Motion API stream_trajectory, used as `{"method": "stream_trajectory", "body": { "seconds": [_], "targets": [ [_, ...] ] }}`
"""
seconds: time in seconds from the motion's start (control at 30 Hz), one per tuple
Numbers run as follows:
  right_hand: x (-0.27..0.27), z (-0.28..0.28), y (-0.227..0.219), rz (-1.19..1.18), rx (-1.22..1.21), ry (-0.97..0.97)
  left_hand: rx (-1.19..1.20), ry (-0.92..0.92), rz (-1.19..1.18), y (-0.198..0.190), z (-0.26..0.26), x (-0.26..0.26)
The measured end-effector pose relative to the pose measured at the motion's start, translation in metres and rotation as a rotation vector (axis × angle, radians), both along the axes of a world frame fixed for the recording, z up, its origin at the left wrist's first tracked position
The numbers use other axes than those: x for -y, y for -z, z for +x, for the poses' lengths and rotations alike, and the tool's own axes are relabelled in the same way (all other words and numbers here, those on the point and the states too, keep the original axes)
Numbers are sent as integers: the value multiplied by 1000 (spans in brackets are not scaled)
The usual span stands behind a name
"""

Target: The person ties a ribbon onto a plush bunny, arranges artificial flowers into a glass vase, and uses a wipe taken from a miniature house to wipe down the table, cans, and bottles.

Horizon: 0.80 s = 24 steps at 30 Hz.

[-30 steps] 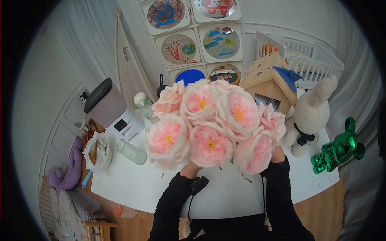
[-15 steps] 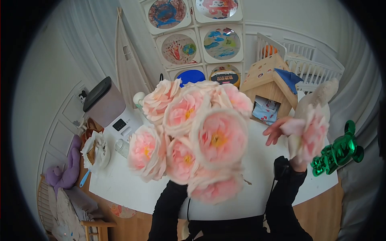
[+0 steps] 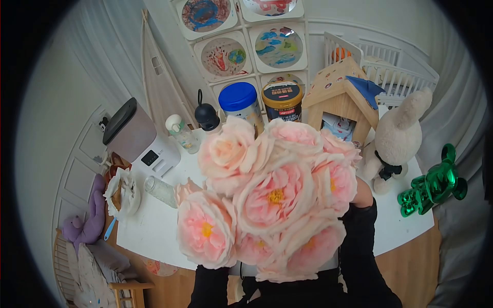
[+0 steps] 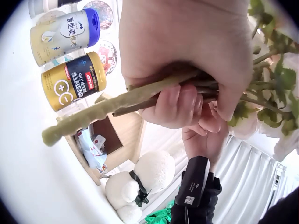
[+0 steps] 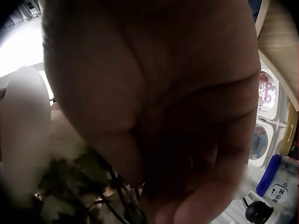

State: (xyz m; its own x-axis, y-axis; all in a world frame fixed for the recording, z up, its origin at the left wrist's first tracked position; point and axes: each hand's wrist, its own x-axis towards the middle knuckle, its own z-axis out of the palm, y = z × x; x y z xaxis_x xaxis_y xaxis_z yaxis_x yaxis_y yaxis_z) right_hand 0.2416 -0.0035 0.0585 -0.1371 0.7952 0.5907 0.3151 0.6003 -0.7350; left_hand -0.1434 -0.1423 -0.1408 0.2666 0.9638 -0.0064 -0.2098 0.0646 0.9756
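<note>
A bunch of pale pink artificial-looking flowers (image 3: 275, 197) with yellow centres fills the middle of the head view. Its blossoms hide the left hand there. In the left wrist view, my left hand (image 4: 187, 42) grips the green stems (image 4: 100, 109), fingers curled round them; one thick, knobbly stem sticks out well past the others. My right hand (image 5: 163, 93) is close beside the left hand, on the blossom side. Dark in its own wrist view, it has bent fingers and a thumb meeting at thin stems beside green leaves (image 5: 88, 172).
Left on the white table (image 3: 154, 236) lies a clear glass vase (image 3: 160, 191), near a pet feeder (image 3: 138, 136). Bottles and tubs, including a blue-lidded tub (image 3: 238, 96), stand at the back. A wooden house (image 3: 341, 100), plush rabbit (image 3: 398, 136) and green bear figure (image 3: 434, 182) are right.
My right hand, half a second ago out at the right with a single flower, has come back to the bunch. The blossoms have shifted and turned, uncovering the tubs behind.
</note>
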Motion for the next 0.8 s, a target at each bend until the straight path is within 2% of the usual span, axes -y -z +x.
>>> {"method": "stream_trajectory", "body": {
  "seconds": [0.07, 0.13, 0.17, 0.23, 0.33, 0.4, 0.43, 0.47, 0.53, 0.63, 0.67, 0.73, 0.8],
  "targets": [
    [-7, -4, -1, 67, 5, 10, -14, -6, 8, -17, 13, -27],
    [-10, 0, 1, 137, 17, 18, -21, -14, 20, -17, 13, -28],
    [-13, -2, 3, 164, 24, 19, -24, -21, 18, -8, 11, -12],
    [-23, -2, 5, 202, 32, 12, -33, -42, -5, -19, 12, -14],
    [-28, 8, 19, 260, 33, -1, -57, -77, -36, -50, 49, -61],
    [-13, 10, -8, -181, -250, 126, -67, -94, -36, -79, 84, -112],
    [-20, 21, -4, -123, -342, 166, -69, -99, -29, -93, 101, -138],
    [-13, 22, -12, -141, -428, 299, -69, -104, -22, -105, 116, -160],
    [-1, 28, -24, 26, -511, 347, -71, -115, -21, -117, 130, -178],
    [23, 23, -35, 216, -499, 228, -87, -139, -52, -118, 108, -167],
    [32, 20, -36, 207, -499, 226, -97, -145, -64, -119, 105, -166],
    [48, 9, -41, 216, -331, 1, -119, -150, -77, -123, 103, -166],
    [58, -9, -45, 193, -297, -77, -139, -153, -74, -127, 101, -164]
  ]
}}
